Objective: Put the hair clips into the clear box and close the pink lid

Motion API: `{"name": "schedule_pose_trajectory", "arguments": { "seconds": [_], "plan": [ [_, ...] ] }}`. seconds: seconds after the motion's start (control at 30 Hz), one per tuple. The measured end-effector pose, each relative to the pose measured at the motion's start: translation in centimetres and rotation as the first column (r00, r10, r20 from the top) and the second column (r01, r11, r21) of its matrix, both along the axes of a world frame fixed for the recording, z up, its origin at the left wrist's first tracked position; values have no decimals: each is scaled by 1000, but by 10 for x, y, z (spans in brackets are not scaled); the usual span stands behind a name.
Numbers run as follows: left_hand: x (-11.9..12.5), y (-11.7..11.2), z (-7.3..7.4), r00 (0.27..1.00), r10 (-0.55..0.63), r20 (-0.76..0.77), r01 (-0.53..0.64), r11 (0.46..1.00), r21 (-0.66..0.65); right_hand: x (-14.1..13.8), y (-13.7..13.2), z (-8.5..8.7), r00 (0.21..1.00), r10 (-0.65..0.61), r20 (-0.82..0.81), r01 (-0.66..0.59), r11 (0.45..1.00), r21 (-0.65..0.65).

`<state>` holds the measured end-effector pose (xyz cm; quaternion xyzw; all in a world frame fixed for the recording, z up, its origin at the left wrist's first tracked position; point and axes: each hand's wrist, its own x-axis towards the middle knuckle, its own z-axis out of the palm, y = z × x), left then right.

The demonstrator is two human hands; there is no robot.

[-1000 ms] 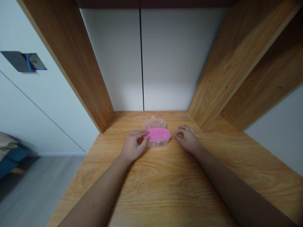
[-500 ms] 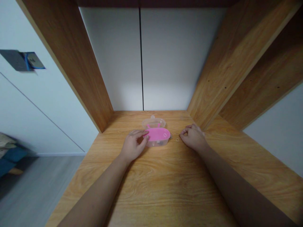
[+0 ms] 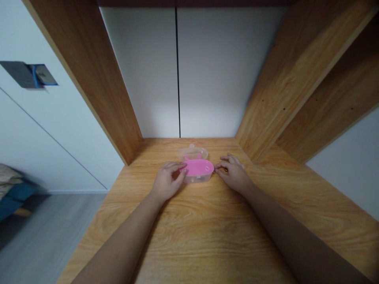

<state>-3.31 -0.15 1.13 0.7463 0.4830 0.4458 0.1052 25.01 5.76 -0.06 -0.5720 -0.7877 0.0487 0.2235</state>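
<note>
A small oval box [image 3: 197, 179] with a clear body stands on the wooden surface, and a pink panel [image 3: 197, 167] covers its top. Its clear lid [image 3: 192, 153] is tipped open behind it. On the pink panel, toward the right end, lies a small pale ring [image 3: 207, 169]. My left hand [image 3: 167, 182] grips the box's left end, thumb and fingers at the pink rim. My right hand [image 3: 235, 175] is at the right end, thumb and index fingertip nearly together beside the rim; whatever they pinch is too small to make out. Its other fingers are raised.
The wooden surface [image 3: 189, 236] has upright wooden panels [image 3: 272, 86] on the right and a wooden side panel [image 3: 85, 71] on the left. White boards [image 3: 207, 79] close the back. Something clear [image 3: 242, 166] shows partly behind my right hand.
My right hand has moved left to the right end of the box, its thumb and index now by the rim. My left hand has stayed on the box.
</note>
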Motion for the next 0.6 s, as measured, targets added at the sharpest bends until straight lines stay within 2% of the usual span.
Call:
{"name": "schedule_pose_trajectory", "arguments": {
  "seconds": [0.6],
  "plan": [
    [1, -1, 1, 1000, 3, -16, -3, 1000, 0, 2, 2, -2, 999, 8, 37, -8, 1000, -12]
  ]
}}
